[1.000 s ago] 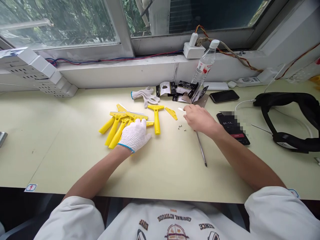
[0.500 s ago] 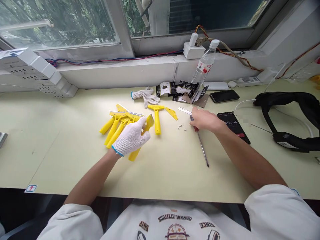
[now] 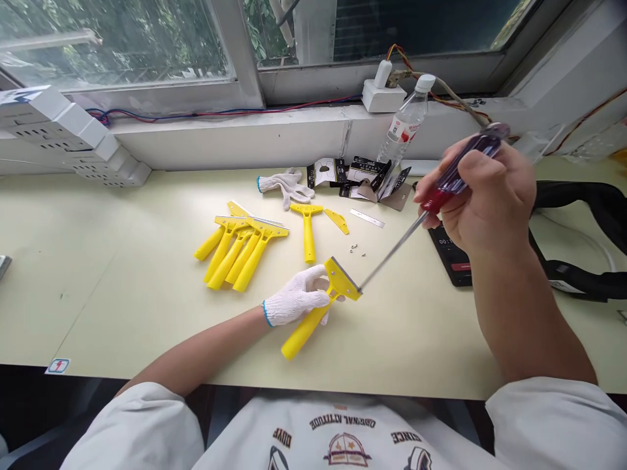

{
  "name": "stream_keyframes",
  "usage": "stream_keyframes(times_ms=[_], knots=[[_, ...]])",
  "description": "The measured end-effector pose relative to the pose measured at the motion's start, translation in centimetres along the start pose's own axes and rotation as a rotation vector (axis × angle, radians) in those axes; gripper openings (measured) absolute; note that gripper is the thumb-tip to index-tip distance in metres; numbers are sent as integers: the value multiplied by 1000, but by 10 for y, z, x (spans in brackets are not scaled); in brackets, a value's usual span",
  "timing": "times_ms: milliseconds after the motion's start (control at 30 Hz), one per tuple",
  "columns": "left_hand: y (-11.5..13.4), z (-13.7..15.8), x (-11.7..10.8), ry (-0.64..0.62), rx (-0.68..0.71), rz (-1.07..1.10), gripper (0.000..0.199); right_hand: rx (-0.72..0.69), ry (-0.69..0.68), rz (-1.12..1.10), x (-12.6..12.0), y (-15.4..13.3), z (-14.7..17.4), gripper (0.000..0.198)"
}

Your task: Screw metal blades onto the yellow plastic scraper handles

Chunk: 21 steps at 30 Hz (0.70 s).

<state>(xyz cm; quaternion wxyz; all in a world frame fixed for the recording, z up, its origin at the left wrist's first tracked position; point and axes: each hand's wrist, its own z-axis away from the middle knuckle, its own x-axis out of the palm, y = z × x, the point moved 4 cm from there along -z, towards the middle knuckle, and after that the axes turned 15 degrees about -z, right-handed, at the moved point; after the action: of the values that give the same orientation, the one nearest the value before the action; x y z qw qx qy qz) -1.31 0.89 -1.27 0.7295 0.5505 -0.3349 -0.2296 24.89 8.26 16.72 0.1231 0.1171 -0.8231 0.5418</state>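
Yellow plastic, the scraper (image 3: 307,329) sits pinched at its neck in our gloved left hand (image 3: 296,300), toward the front edge of the tabletop (image 3: 401,352), while our bare right hand (image 3: 494,192) is wrapped round a screwdriver (image 3: 443,186), its tip by the head's corner. If slanted pressure makes it skid, we could jab the gloved fingers; farther toward the rear edge, a knock could scatter the loose screws (image 3: 353,246).

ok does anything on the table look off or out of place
Nothing looks spilled. The lone yellow scraper seems to be in pieces: a yellow plate, a metal strip and tiny screws lie loose nearby. Also, only the left hand is gloved, while a second glove lies near the opened black packaging.
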Motion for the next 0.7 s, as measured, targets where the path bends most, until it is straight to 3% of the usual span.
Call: stream_keyframes(times_ms=[133, 300, 500, 633, 700], knots=[[5, 3, -5, 46, -3, -91, 77, -80, 46, 61, 6, -8, 6, 18], [0, 5, -10, 120, -50, -51, 63, -115, 122, 19, 3, -15, 4, 17], [-7, 1, -7, 268, 30, -40, 21, -156, 81, -132, -2, -9, -2, 17], [-4, 1, -4, 390, -27, -44, 37, -145, 65, -122, 2, 1, 1, 17], [-1, 1, -3, 387, -67, -76, 43, -126, 29, -112, 6, 8, 5, 20]])
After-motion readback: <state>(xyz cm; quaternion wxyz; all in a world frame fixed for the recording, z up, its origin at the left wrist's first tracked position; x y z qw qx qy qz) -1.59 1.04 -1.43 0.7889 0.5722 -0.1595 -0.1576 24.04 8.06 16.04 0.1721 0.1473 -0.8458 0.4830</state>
